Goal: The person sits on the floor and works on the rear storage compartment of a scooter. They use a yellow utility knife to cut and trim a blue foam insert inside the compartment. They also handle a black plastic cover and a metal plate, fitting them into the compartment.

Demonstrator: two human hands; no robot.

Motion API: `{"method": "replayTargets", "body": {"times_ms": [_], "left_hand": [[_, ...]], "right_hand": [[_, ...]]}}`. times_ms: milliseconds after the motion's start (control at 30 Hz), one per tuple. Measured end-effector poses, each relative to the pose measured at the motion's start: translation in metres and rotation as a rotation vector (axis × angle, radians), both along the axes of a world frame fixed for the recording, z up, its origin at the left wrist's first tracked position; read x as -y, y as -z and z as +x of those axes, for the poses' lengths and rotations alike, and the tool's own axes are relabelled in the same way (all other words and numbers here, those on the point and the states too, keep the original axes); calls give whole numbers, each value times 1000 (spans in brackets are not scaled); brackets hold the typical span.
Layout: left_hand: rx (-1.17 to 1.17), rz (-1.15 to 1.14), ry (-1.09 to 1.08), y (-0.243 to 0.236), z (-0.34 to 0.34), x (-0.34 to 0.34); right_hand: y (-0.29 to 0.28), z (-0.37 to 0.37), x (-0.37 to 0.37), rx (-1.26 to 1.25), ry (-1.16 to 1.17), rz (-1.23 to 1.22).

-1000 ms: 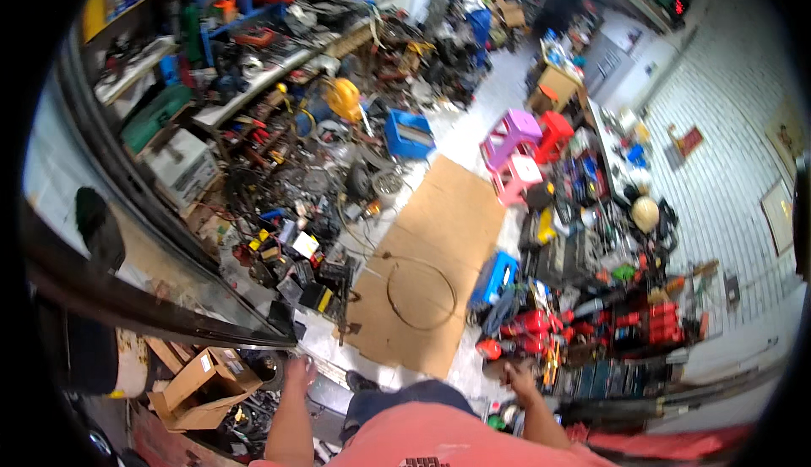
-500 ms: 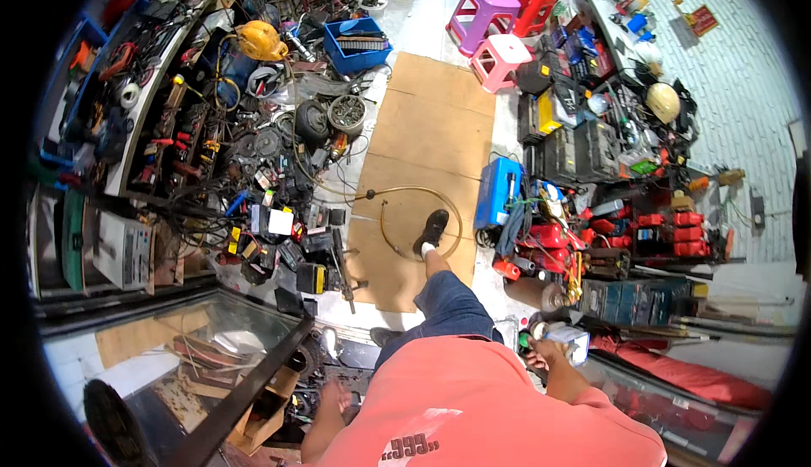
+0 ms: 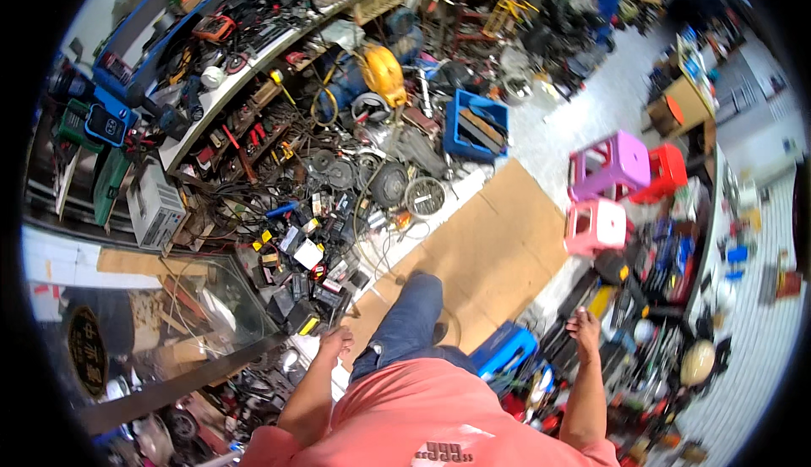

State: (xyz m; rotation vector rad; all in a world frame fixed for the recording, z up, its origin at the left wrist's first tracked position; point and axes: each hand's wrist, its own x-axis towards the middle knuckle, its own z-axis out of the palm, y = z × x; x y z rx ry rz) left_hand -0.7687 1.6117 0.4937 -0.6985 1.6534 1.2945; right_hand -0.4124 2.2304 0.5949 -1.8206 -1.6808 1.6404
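Observation:
My left hand (image 3: 335, 343) hangs beside my left thigh, fingers loosely bent, with nothing seen in it. Past its fingertips lies the edge of a flat cardboard sheet (image 3: 481, 239). My right hand (image 3: 583, 325) is held out to the right, its fingers bent and somewhat apart; I see nothing in it. Nearest to it are the blue case (image 3: 511, 347) on its left and a dark tool-like thing with yellow parts (image 3: 612, 267) beyond it. One bent leg in dark jeans (image 3: 405, 319) reaches over the cardboard.
A glass-topped case (image 3: 194, 298) stands at my left. Heaped parts, a bucket of small pieces (image 3: 424, 197) and a blue crate (image 3: 476, 125) line the cardboard's left side. A purple stool (image 3: 621, 163), a red stool (image 3: 667, 173) and a pink stool (image 3: 596, 225) stand at the far right.
My view has turned right and I have moved forward over the cardboard. My right hand has left the clutter by the white-and-blue package and swung forward. My left hand has also come forward.

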Motion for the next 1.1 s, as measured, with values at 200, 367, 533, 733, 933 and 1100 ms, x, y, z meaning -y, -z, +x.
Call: {"method": "replayTargets", "body": {"times_ms": [200, 367, 533, 733, 933, 1100], "left_hand": [[234, -261, 326, 112, -81, -166], [153, -378, 552, 128, -216, -285], [-172, 85, 134, 24, -367, -491], [-155, -36, 99, 48, -420, -612], [290, -233, 218, 98, -300, -722], [290, -182, 296, 50, -294, -852]], "right_hand": [[-30, -97, -146, -15, -218, 265], [-5, -50, -126, 130, 37, -141], [1, -18, -109, 332, 124, -328], [42, -42, -264, 399, 116, -417], [99, -106, -603, 426, -429, 555], [-6, -330, -832, 30, -85, 58]]}}
